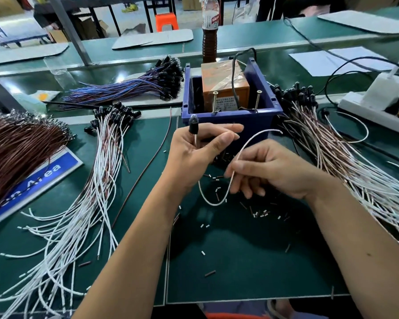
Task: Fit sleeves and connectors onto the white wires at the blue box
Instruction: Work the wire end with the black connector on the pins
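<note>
- Pinching white wire in right hand; left hand gripping its black connector, just before blue box.
- Could slip loose, snagging wire piles beside either hand.
- Might scatter sleeves lying under hands on bench.

My bench mat looks matt green rubber; the blue box is smooth plastic, its screws shiny metal.

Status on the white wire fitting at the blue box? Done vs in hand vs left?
Done, apparently: a fanned bundle of white wires with black caps left of the blue box. In hand: the left hand holds one capped white wire; the right hand pinches it. Left: a similar pile at right, state unclear, and loose sleeves on the mat.
</note>
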Tool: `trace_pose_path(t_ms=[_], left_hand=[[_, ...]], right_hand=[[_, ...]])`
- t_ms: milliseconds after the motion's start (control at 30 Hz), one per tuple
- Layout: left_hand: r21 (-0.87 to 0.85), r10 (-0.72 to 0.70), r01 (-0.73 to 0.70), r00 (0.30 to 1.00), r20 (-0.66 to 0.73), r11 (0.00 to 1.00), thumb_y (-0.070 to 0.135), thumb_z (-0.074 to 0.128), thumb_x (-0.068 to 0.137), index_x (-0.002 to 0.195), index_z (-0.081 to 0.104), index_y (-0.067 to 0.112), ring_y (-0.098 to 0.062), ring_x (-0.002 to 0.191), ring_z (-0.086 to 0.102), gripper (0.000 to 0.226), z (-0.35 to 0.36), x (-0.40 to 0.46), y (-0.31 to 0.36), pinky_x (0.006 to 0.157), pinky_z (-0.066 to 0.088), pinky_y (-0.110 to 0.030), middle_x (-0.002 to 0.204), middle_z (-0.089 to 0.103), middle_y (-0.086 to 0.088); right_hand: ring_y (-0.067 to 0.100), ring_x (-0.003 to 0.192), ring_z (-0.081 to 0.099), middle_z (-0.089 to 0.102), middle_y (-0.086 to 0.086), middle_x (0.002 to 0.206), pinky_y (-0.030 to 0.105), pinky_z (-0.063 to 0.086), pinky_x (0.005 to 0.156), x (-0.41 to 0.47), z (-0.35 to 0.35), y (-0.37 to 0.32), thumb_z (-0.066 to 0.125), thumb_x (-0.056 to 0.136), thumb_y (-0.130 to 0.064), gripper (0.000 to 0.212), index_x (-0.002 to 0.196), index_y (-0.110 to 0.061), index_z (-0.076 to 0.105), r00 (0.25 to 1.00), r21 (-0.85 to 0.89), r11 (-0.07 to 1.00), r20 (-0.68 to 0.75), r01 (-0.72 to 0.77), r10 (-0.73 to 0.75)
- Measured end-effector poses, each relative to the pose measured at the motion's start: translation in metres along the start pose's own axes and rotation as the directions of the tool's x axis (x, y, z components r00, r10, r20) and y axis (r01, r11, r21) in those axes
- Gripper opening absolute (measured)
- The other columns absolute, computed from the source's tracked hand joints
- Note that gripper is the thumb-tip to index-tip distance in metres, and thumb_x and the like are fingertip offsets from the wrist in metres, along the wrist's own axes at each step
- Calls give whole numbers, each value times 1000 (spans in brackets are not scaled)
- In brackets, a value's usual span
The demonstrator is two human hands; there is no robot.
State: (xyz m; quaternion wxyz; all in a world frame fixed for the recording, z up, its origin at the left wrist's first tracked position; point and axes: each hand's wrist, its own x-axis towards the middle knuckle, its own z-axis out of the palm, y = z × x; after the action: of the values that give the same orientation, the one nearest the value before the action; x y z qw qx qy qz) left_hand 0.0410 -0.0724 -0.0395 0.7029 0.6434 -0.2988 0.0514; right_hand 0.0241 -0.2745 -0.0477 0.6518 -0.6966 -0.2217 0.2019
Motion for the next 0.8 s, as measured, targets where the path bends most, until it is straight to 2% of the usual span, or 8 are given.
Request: trace_pose_path(t_ms=[133,233,267,333,400,500,600,800], left_hand=[[-11,-73,73,997,19,997,-6,61,97,100,71,-4,6,63,66,11,4,-1,2,63,49,-6,113,71,-29],[99,-163,162,987,-4,982,2,69,94,98,76,-4,-28,81,76,9,3,0,-4,75,63,-41,97,77,-23],[128,-182,182,983,-7,975,2,71,94,97,77,-4,-32,84,75,9,3,0,-5,77,62,-45,94,76,-22],[102,-223,219,975,25,970,3,69,95,97,75,-4,-19,74,72,10,1,0,-5,67,58,-30,90,77,-20],[7,-273,273,958,84,962,5,64,99,98,72,-6,-3,51,56,14,0,-1,-3,50,44,-14,85,78,-10],[-176,-302,320,946,120,931,11,59,101,87,73,12,-4,41,28,20,-5,-1,0,41,21,-19,105,78,-16],[-258,-293,326,943,157,910,16,57,101,83,74,21,-4,45,28,25,-11,0,4,44,21,-19,115,75,-19],[-151,-291,330,928,231,932,18,61,101,90,76,19,-7,44,25,19,-9,-1,0,43,26,-17,113,76,-19]], right_hand=[[18,55,67,78,20,84,19,47,43,5,11,3,65,102,-22,22,97,-4,77,995,-63,996,84,-57,62],[16,53,65,78,17,81,18,46,42,6,18,4,64,101,-19,20,94,-6,77,992,-99,992,87,-81,90],[15,52,64,77,16,79,18,45,41,6,19,4,64,102,-18,20,93,-7,77,992,-114,990,83,-87,97],[14,49,61,76,14,75,18,44,40,5,20,2,63,103,-17,21,91,-6,77,990,-148,984,91,-97,111],[12,46,58,75,13,72,18,43,39,5,21,1,63,105,-18,23,89,-5,75,987,-156,981,99,-112,129],[13,46,58,74,14,71,18,42,39,5,22,-1,63,105,-19,25,87,-7,75,984,-149,978,77,-145,158],[13,47,58,74,14,71,18,42,39,5,22,-2,62,105,-18,25,87,-5,75,984,-165,974,58,-158,170],[13,47,58,74,12,70,19,42,40,6,24,-1,64,105,-23,27,83,-12,75,980,-216,961,60,-175,192]])
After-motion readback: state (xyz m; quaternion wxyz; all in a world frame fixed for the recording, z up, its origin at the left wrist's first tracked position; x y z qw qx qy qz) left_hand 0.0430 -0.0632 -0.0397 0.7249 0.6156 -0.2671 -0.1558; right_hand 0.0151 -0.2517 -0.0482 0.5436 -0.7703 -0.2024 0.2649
